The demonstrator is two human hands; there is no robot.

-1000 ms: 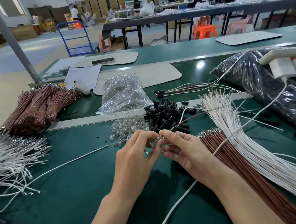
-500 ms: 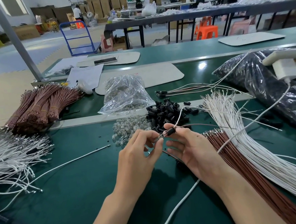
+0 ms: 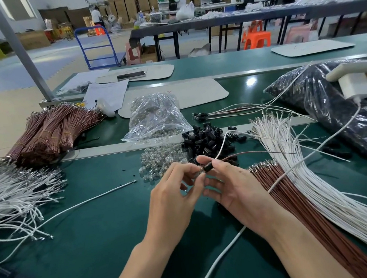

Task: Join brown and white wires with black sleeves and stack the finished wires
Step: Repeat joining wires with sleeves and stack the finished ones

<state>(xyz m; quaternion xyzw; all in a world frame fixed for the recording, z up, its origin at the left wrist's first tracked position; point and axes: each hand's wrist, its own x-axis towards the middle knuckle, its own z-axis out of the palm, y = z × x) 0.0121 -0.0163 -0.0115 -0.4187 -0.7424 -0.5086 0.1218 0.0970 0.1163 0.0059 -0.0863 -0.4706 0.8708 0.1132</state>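
Over worktop (image 3: 87,249), left hand (image 3: 172,198) pinches small shiny part (image 3: 197,173), touching black sleeve (image 3: 208,167) pinched in right hand (image 3: 236,189) fingertips. From sleeve, white wire (image 3: 222,145), brown wire (image 3: 258,152) trail right. Best: line parts up, push straight in, don't kink wires.

Whse w/ green benches (image 3: 226,61), orange stool (image 3: 257,40)

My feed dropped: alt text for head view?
The right hand pinches a black sleeve trailing a white wire and a brown wire; the left hand pinches its shiny tip. Loose sleeves and wire bundles lie around.
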